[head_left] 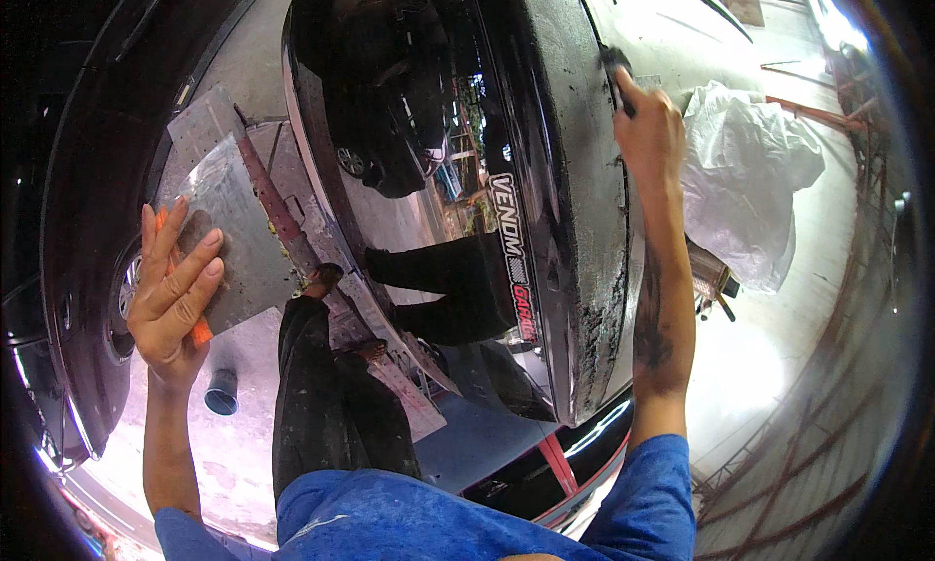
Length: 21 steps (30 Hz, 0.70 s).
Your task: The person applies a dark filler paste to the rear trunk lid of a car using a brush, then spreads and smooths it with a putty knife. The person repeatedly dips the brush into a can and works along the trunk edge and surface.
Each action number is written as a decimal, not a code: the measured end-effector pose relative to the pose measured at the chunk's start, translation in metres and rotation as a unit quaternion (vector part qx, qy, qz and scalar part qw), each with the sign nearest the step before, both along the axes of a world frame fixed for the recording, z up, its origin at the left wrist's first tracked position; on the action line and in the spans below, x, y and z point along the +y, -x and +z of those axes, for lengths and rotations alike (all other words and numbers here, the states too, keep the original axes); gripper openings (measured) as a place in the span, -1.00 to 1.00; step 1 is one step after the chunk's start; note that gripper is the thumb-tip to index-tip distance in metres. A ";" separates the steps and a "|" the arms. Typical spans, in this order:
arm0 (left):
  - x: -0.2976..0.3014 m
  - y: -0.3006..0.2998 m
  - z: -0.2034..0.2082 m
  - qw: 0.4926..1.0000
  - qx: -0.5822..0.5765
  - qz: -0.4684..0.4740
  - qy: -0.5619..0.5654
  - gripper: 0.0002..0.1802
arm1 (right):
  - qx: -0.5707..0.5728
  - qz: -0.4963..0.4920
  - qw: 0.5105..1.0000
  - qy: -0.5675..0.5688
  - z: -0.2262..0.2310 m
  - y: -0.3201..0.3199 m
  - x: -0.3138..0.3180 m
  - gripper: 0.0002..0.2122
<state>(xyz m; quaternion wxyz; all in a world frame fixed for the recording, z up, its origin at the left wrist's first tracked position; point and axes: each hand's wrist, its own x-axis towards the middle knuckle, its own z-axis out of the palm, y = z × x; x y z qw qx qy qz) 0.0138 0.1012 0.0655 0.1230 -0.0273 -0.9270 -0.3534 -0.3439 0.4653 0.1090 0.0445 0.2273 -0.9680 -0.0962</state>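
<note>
My right hand (pixel 650 137), arm stretched far forward, is closed round a small dark-handled tool (pixel 616 66). The tool's dark head touches the grey roof (pixel 560 84) of a black car, near a seam along the roof. Its exact kind is hard to make out. Dark, rough smears (pixel 609 337) run along the nearer part of that roof edge. At the left, my left hand (pixel 175 288) grips a wide, flat grey metal plate (pixel 248 230) by its orange edge (pixel 202 331). Yellowish residue sticks to the plate's far edge. The palm side of this hand is hidden.
My feet stand on a raised plank (pixel 409 395) beside the car's glossy windows (pixel 429 210). A dark bucket (pixel 222 393) sits on the floor below. Another black car (pixel 83 230) stands at the left. Crumpled whitish sheeting (pixel 745 181) lies beyond the roof seam, right of my forearm.
</note>
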 end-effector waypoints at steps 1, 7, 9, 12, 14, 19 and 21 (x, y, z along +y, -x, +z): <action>0.001 0.000 -0.001 1.000 0.000 -0.004 0.000 -0.65 | -0.001 0.002 1.000 0.010 -0.004 0.012 -0.011 -0.52; -0.008 0.001 -0.003 1.000 -0.003 0.004 -0.009 -0.60 | -0.008 0.008 1.000 -0.002 -0.004 0.020 -0.018 -0.54; -0.009 0.006 -0.006 1.000 -0.002 0.008 -0.012 -0.59 | -0.007 0.005 1.000 -0.018 -0.007 0.029 -0.023 -0.53; 0.000 0.011 -0.007 0.999 0.002 0.039 -0.011 -0.79 | -0.016 0.009 0.998 0.056 -0.020 0.063 -0.050 -0.51; -0.002 0.012 -0.004 0.999 0.014 0.035 -0.020 -0.79 | -0.030 -0.008 0.999 0.023 -0.019 0.066 -0.050 -0.51; -0.013 0.010 -0.007 0.997 0.006 0.075 -0.035 -0.79 | -0.037 0.012 0.999 0.024 -0.008 0.054 -0.045 -0.51; -0.014 0.008 -0.006 0.998 0.003 0.066 -0.012 -0.79 | -0.047 0.008 0.999 0.021 -0.010 0.068 -0.057 -0.51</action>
